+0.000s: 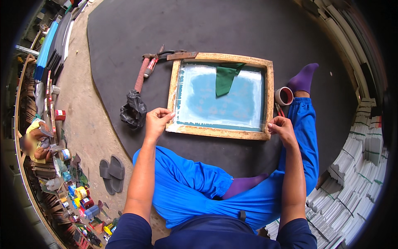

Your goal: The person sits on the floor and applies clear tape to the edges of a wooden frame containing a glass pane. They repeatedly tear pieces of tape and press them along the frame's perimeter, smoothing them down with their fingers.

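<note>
A wooden-framed printing screen (219,133) lies flat on the dark mat in front of me. Its mesh is blue-green with a whitish border. A dark green cloth scrap (226,79) rests across the upper part of the mesh. My left hand (157,121) is closed in a pinch, fingertips over the lower left rail. At the lower right corner, my right hand (282,129) is pinched too, its fingertips against the rail. Whatever thin thing may be between the fingers of either hand is not visible.
A red-handled hammer (142,74), a screwdriver (151,66) and a crumpled black plastic bag (133,109) lie left of the screen. A tape roll (284,96) sits by my purple-socked foot (303,77). Sandals (112,174), paint cans (81,192) and another person (38,141) are farther left.
</note>
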{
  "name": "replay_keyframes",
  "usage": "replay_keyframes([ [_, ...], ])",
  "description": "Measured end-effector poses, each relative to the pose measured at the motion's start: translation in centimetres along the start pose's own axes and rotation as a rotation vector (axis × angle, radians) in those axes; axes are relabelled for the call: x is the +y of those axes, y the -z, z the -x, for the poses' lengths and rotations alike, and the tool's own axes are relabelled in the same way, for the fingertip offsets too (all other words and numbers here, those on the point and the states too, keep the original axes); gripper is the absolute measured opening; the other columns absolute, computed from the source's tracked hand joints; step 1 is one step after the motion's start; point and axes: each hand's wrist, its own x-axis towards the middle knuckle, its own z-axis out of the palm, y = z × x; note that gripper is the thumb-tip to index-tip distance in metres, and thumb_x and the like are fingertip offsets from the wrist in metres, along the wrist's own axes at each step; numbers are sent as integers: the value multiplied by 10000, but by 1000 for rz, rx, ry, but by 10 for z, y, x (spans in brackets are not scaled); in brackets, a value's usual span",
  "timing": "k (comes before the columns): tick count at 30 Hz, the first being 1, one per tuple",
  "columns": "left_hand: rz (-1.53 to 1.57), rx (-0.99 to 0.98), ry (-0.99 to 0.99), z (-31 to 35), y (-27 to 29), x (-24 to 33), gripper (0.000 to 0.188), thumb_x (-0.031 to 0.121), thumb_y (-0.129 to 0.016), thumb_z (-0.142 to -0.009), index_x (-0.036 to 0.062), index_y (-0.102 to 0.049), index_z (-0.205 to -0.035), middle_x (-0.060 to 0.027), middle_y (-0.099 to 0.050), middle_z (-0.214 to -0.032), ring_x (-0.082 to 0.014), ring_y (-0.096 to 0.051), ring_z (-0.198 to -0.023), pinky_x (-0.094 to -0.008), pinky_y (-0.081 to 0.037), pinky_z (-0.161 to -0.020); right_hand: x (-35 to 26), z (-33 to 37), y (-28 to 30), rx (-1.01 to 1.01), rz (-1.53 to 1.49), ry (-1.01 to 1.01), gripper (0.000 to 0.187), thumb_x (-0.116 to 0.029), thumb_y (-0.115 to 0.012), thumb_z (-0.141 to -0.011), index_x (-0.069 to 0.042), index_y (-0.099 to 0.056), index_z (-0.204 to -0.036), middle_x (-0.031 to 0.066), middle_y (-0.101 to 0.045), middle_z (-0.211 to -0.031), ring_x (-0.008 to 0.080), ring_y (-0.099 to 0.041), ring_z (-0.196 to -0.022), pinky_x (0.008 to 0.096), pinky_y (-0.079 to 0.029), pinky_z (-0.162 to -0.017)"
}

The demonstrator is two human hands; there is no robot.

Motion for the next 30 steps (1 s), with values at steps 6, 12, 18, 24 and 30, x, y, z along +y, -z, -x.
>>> replay_keyframes([
  [6,-18,8,114,-1,-14,-13,155,85,-842,-867,-23,-735,-898,-21,-705,-744,-54,-606,-642,-210,-483,-605,18,-8,0,44,13,-3,129,-109,-776,-916,3,-715,-930,42,-713,-777,110,-651,-681,267,-516,-642],
  [12,8,-33,181,-6,-8,-17,127,57,-817,-877,-24,-726,-915,-23,-698,-741,-69,-606,-620,-220,-498,-603,15,-13,-7,54,38,-6,111,-81,-752,-919,21,-716,-946,52,-712,-780,104,-642,-674,270,-506,-613],
  [18,328,146,-110,1,27,41,38,25,-751,-920,19,-714,-925,-40,-683,-793,-110,-640,-665,-282,-579,-638,1,-68,-47,80,359,208,181,-140,-780,-885,24,-709,-916,95,-715,-798,160,-667,-736,328,-529,-698],
  [24,250,237,-321,-1,67,130,44,38,-717,-958,16,-681,-971,-42,-655,-781,-121,-626,-682,-292,-573,-665,-68,-162,-132,-122,608,499,109,-140,-716,-930,-49,-698,-987,229,-444,-1597,376,-383,-1512,494,-320,-1225],
  [30,165,111,-252,-3,55,131,48,9,-740,-930,16,-698,-953,-32,-672,-810,-98,-637,-701,-269,-586,-672,-41,-172,-140,-98,1086,661,138,-97,-625,-898,-70,-656,-1029,260,-562,-1474,408,-496,-1418,609,-331,-1184],
])
